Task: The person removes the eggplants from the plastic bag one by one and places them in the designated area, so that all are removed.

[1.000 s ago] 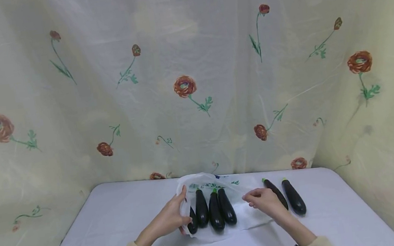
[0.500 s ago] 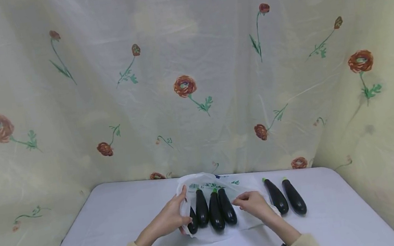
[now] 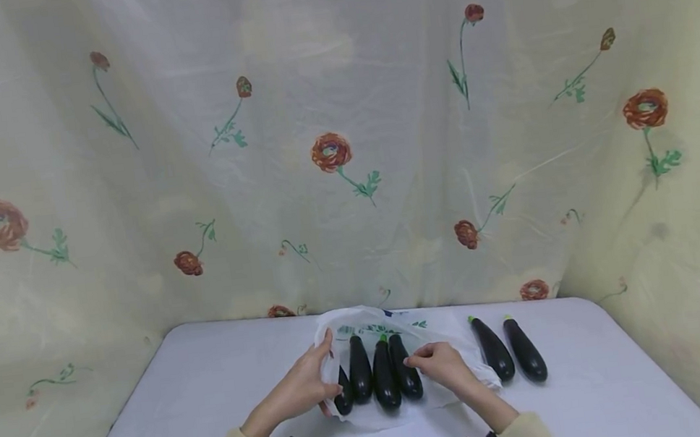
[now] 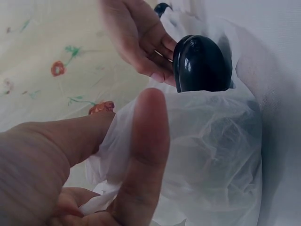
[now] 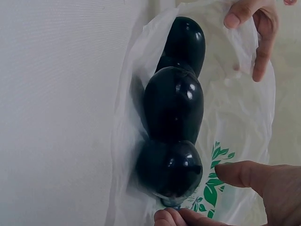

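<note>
A white translucent plastic bag (image 3: 375, 420) with green leaf print lies on the table, its mouth facing me. Several dark eggplants (image 3: 386, 378) sit side by side inside, rounded ends toward me. My left hand (image 3: 304, 381) grips the bag's left edge, with the plastic between thumb and fingers in the left wrist view. My right hand (image 3: 443, 364) is at the bag's right side, fingertips by the rightmost bagged eggplant (image 3: 405, 368). In the right wrist view its thumb (image 5: 242, 174) stands apart from its bent fingers, which are close to an eggplant's end (image 5: 171, 169).
Two loose eggplants, one (image 3: 493, 350) beside the bag and another (image 3: 525, 350) farther right, lie on the white-covered table (image 3: 605, 376). A flowered curtain (image 3: 405, 241) hangs behind the table and along both sides.
My right hand has moved left, from near the loose eggplants to the rightmost bagged eggplant, uncovering the nearer loose one. My left hand stays at the bag's edge.
</note>
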Action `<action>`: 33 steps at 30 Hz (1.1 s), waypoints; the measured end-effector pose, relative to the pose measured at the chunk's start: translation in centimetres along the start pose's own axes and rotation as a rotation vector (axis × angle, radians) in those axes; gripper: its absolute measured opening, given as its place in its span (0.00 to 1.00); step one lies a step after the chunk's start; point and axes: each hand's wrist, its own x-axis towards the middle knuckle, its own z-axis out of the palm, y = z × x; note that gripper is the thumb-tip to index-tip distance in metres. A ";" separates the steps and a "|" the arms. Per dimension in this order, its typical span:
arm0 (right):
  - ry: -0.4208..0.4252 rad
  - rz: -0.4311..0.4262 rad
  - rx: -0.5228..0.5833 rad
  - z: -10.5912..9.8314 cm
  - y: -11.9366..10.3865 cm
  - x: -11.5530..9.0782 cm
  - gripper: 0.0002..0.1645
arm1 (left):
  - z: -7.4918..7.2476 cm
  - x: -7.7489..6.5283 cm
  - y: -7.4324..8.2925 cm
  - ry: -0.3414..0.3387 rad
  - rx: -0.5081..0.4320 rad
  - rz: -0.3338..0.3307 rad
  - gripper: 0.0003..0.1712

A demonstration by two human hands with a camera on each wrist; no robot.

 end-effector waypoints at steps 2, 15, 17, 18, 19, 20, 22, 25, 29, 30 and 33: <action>0.001 0.008 0.000 0.1 0.1 0.0 0.19 | 0.0 0.0 0.0 -0.001 -0.003 0.004 0.57; 0.007 -0.001 -0.025 0.9 0.2 0.3 0.19 | 0.1 0.1 0.0 -0.008 -0.016 -0.025 0.58; 0.010 0.007 -0.033 1.0 0.2 0.4 0.19 | 0.0 0.2 0.0 -0.009 -0.016 -0.023 0.58; 0.011 0.009 -0.036 1.1 0.2 0.5 0.19 | 0.0 0.2 0.0 -0.010 -0.014 -0.024 0.58; 0.013 0.011 -0.038 1.2 0.2 0.5 0.19 | 0.0 0.2 0.0 -0.011 -0.012 -0.023 0.57; 0.014 0.008 -0.044 1.3 0.2 0.5 0.19 | 0.1 0.2 0.0 -0.011 -0.009 -0.022 0.57; 0.017 0.006 -0.046 1.4 0.3 0.5 0.19 | 0.1 0.3 -0.1 -0.011 -0.002 -0.019 0.57; 0.016 0.012 -0.041 1.4 0.3 0.5 0.20 | 0.2 0.3 -0.1 -0.011 0.010 -0.018 0.57; 0.011 0.030 -0.030 1.3 0.3 0.4 0.20 | 0.2 0.3 -0.1 -0.016 0.010 -0.015 0.57; 0.010 0.033 -0.030 1.3 0.3 0.4 0.20 | 0.2 0.3 -0.1 -0.017 0.009 -0.015 0.57; 0.011 0.032 -0.033 1.3 0.5 0.3 0.21 | 0.3 0.3 -0.1 -0.017 0.002 -0.013 0.57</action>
